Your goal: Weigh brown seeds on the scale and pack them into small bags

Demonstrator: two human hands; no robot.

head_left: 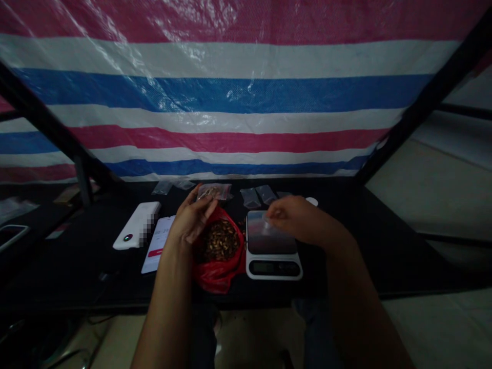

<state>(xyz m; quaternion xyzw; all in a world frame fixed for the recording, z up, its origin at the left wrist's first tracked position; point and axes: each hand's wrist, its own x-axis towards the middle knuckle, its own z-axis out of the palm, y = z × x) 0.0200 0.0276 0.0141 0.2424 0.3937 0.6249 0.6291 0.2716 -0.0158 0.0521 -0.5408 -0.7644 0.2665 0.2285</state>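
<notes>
A red plastic bag [217, 271] full of small brown pieces [220, 240] lies open on the black table [77, 256]. My left hand [191, 219] rests at the bag's left rim, fingers loosely curled and pinched; what they hold is hidden. My right hand [298, 218] hovers over the platform of a small white kitchen scale [272, 245], fingers pinched on a small clear plastic bag [266, 222]. Behind the red bag lies a filled clear packet [213, 192].
A white power bank [137, 225] and a phone with a lit screen [158, 243] lie left of the red bag. Several empty clear packets [257, 195] sit along the table's back edge. A striped tarpaulin [230, 92] hangs behind, with dark frame bars [46, 123] either side.
</notes>
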